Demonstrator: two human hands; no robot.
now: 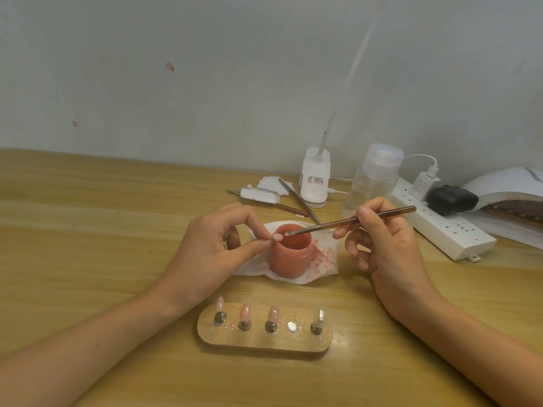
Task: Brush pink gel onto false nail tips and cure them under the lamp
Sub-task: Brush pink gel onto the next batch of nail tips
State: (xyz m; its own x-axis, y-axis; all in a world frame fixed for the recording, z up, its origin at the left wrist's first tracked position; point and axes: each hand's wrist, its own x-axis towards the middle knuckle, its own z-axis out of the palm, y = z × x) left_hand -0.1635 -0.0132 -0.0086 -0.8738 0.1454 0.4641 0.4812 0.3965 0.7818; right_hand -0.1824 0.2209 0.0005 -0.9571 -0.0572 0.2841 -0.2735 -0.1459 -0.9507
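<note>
An open pink gel jar (289, 255) stands on a stained white tissue (323, 259) in the middle of the table. My left hand (211, 251) pinches a small pale nail tip (277, 237) at the jar's left rim. My right hand (385, 245) holds a thin brown brush (338, 223) whose tip reaches over the jar's mouth, next to the nail tip. In front of me lies a wooden holder (264, 342) with three pink nail tips (245, 312), one clear tip (318, 317) and one bare metal stud (291, 326). The curing lamp (511, 189) sits at the far right.
A white power strip (446, 227) with plugs lies beside the lamp. A clear pump bottle (373, 177), a white desk-lamp base (314, 183), spare brushes (299, 201) and wipes (270, 183) stand behind the jar, near the wall.
</note>
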